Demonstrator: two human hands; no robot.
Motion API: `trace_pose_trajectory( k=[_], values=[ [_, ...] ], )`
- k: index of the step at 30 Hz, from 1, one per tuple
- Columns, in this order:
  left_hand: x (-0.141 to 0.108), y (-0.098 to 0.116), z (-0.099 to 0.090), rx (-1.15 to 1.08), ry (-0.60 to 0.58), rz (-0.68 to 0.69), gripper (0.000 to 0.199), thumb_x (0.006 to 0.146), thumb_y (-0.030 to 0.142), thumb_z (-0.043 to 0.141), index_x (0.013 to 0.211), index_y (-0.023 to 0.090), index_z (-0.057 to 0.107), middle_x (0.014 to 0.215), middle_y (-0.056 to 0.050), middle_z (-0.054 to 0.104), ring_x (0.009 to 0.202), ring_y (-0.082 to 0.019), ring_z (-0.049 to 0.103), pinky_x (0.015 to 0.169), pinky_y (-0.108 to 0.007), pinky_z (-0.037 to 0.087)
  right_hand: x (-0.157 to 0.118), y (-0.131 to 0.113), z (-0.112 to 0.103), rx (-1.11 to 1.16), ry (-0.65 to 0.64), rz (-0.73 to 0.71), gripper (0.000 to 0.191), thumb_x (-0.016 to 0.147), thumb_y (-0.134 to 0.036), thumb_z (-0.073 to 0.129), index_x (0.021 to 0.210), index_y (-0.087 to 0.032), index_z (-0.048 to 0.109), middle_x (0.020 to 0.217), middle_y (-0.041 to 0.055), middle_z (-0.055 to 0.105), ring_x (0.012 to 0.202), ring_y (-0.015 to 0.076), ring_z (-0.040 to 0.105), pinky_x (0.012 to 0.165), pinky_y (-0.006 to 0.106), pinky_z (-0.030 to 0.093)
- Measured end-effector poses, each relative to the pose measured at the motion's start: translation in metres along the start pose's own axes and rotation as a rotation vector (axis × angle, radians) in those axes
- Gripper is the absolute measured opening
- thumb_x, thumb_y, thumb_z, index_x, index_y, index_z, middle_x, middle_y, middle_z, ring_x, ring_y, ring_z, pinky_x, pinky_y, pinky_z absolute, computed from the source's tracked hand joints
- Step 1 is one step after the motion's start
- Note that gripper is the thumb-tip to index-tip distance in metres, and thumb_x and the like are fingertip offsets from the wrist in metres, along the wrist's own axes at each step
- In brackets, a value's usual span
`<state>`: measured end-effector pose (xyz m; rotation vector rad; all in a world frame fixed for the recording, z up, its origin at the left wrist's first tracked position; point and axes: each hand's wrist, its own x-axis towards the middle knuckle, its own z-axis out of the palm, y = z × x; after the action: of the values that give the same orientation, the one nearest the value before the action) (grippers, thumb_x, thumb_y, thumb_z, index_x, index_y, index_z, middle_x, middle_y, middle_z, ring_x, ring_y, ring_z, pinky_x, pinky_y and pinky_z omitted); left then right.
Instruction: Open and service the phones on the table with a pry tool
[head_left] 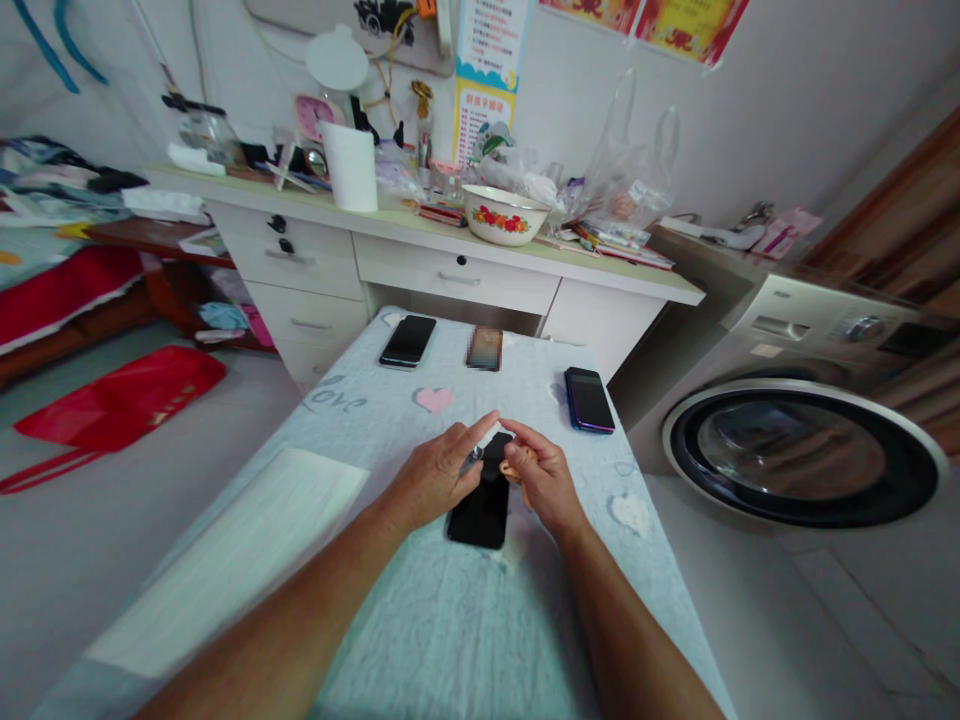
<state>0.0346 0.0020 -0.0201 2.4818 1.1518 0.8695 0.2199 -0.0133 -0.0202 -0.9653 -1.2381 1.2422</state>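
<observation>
Over the middle of the cloth-covered table, both my hands meet above a black smartphone [480,515] that lies flat. My left hand [442,470] is closed, its fingertips on the left side of a small white-and-dark piece [491,438]. On the other side, my right hand [544,475] pinches the same piece. An orange-tan object [516,464] shows against the right fingers; its kind is unclear. The fingers partly cover the phone's upper end.
Farther back lie a black phone [408,341], a card-like item [484,348] with a blurred face and a purple-edged phone [589,400]. A long pale cloth strip [240,560] is at left. Behind stands a cluttered desk [457,265]; a washing machine [795,400] is at right.
</observation>
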Motion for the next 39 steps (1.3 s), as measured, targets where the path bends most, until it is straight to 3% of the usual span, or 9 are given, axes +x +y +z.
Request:
trace_pose_trajectory(
  k=[13, 23, 31, 35, 39],
  values=[
    [-0.001, -0.002, -0.002, -0.023, 0.020, -0.006, 0.067, 0.088, 0.021, 0.050, 0.147, 0.034, 0.020, 0.109, -0.004, 0.058, 0.098, -0.018, 0.061, 0.086, -0.033, 0.050, 0.000, -0.002, 0.010, 0.086, -0.035, 0.014, 0.038, 0.079, -0.038, 0.069, 0.115, -0.028, 0.067, 0.069, -0.0052, 0.045, 0.051, 0.0055, 0.037, 0.047, 0.019, 0.032],
    [-0.001, 0.000, -0.003, -0.088, 0.036, -0.049, 0.062, 0.087, 0.022, 0.051, 0.143, 0.030, 0.027, 0.109, -0.004, 0.060, 0.095, -0.018, 0.062, 0.084, -0.031, 0.050, -0.001, -0.002, 0.012, 0.070, -0.068, -0.019, 0.041, 0.080, -0.036, 0.068, 0.120, -0.028, 0.063, 0.069, -0.0053, 0.048, 0.055, 0.0068, 0.044, 0.051, 0.019, 0.036],
    [0.003, -0.004, -0.008, -0.090, 0.160, -0.170, 0.066, 0.087, 0.029, 0.051, 0.145, 0.024, 0.021, 0.127, -0.010, 0.056, 0.106, -0.020, 0.060, 0.088, -0.034, 0.049, 0.004, -0.006, -0.001, 0.102, 0.204, 0.059, 0.037, 0.081, -0.044, 0.064, 0.110, -0.021, 0.063, 0.070, -0.0035, 0.053, 0.057, 0.0085, 0.050, 0.051, 0.019, 0.035],
    [0.011, -0.002, -0.018, -0.179, 0.260, -0.317, 0.072, 0.084, 0.030, 0.053, 0.145, 0.021, 0.018, 0.114, -0.010, 0.058, 0.094, -0.021, 0.063, 0.084, -0.037, 0.049, 0.011, 0.001, -0.013, 0.120, 0.234, 0.095, 0.031, 0.080, -0.042, 0.059, 0.104, -0.021, 0.058, 0.071, -0.0025, 0.061, 0.055, 0.0096, 0.052, 0.047, 0.019, 0.035],
    [0.025, 0.004, -0.024, -0.277, 0.323, -0.364, 0.077, 0.075, 0.017, 0.054, 0.143, 0.020, 0.017, 0.104, -0.006, 0.056, 0.085, -0.018, 0.060, 0.084, -0.036, 0.047, 0.014, 0.009, -0.019, 0.155, 0.262, 0.160, 0.027, 0.074, -0.035, 0.060, 0.098, -0.023, 0.054, 0.065, -0.0065, 0.059, 0.045, 0.0080, 0.046, 0.039, 0.017, 0.030]
  ],
)
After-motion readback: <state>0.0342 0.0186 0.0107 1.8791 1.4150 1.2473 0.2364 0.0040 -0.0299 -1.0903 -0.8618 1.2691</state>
